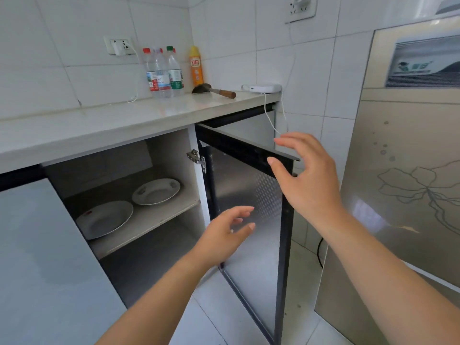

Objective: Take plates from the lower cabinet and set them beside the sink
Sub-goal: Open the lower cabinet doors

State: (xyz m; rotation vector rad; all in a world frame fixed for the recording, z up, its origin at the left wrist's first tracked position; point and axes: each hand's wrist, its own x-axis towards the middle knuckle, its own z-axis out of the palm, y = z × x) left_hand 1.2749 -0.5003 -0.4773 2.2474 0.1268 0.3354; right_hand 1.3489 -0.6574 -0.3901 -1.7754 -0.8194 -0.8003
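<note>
Two white plates lie on the shelf inside the open lower cabinet: a larger plate (104, 219) at the front left and an oval plate (156, 191) behind it to the right. The black-framed cabinet door (251, 195) stands swung open to the right. My right hand (306, 175) hovers at the door's top outer corner, fingers spread and holding nothing. My left hand (224, 235) hangs in front of the door panel, right of the shelf, fingers relaxed and empty. No sink is in view.
The countertop (99, 125) above carries several water bottles (163, 72), an orange detergent bottle (196, 66), a wooden-handled tool (214, 90) and a white device (265, 88) with a hanging cable. A tall beige appliance (408, 170) stands on the right. A closed grey door (42, 257) sits at the left.
</note>
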